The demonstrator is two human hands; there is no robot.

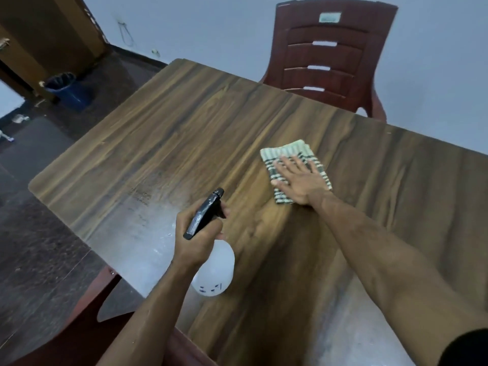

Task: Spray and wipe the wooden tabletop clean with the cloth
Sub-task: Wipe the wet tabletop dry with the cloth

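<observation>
The wooden tabletop (200,133) fills the middle of the view. Its near-left part shows pale wet marks. My left hand (196,233) grips a white spray bottle (215,270) by its black trigger head, held above the near-left part of the table, nozzle pointing away from me. A folded green-and-white checked cloth (287,151) lies flat on the table right of centre. My right hand (301,180) presses flat on the cloth with fingers spread, covering its near half.
A dark red plastic chair (327,56) stands at the table's far side against the pale wall. Another red chair (87,320) sits at the near-left corner. A blue bucket (68,88) stands on the dark floor at far left, near a wooden door.
</observation>
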